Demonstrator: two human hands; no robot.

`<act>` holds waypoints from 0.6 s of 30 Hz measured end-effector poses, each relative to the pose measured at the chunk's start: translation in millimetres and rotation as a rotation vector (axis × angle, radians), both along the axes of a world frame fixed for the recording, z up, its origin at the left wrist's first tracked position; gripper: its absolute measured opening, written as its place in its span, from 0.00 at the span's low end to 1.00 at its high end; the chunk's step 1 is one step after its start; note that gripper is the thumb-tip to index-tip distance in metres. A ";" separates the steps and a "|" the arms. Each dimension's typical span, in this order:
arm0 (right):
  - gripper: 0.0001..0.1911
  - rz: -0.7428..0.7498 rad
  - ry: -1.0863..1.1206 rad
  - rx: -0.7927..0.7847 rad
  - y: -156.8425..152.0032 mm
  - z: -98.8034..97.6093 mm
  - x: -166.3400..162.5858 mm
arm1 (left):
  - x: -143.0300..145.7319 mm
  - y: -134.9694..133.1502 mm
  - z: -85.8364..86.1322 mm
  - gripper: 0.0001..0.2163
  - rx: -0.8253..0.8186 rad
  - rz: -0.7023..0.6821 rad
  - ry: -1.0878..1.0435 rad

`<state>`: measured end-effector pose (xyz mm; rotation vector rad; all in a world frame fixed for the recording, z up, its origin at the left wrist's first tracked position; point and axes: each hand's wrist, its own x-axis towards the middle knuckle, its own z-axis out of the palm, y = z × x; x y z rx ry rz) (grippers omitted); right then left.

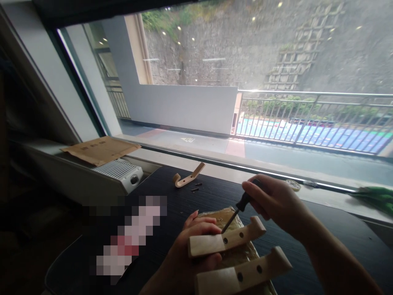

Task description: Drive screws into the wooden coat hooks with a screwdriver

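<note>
Lower centre, the left hand (183,245) is pinching a wooden hook (233,238) between thumb and fingers; above right, the right hand (272,196) is gripping a screwdriver (243,203), tip angling down toward it

Three wooden hooks (211,243) come into our count: one near the far left corner of the dark worktop (184,207), two over a single brown-wrapped block (239,256) well in from the far edge. We tally two visible holes per hook, six in all, and two small dark pieces (195,189), apparently screws, by the corner hook. We see two hands, one left (181,250) and one right (273,196), and one screwdriver (242,204). Beyond the far edge, we count one tape roll (294,188); past the left edge, one brown envelope (104,149).
</note>
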<state>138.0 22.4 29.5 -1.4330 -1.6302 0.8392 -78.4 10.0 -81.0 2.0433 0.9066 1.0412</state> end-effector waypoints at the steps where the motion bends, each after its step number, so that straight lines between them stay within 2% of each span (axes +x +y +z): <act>1: 0.18 0.026 0.039 -0.031 -0.5 0.7 -0.6 | -0.5 0.1 -2.1 0.17 0.017 -0.011 -0.033; 5: 0.18 0.098 0.109 -0.119 0.1 -1.9 -1.9 | -1.4 -0.8 -6.2 0.17 0.040 -0.017 -0.114; 10: 0.18 0.151 0.164 -0.146 3.3 -6.3 1.1 | -0.9 -0.5 1.0 0.16 -0.005 -0.006 -0.145; 14: 0.19 0.164 0.136 -0.191 7.0 -8.3 1.8 | -1.1 1.5 6.3 0.14 -0.073 -0.039 -0.141; 18: 0.19 0.165 0.108 -0.241 12.4 -12.1 2.1 | -1.7 2.8 5.1 0.14 -0.076 -0.044 -0.144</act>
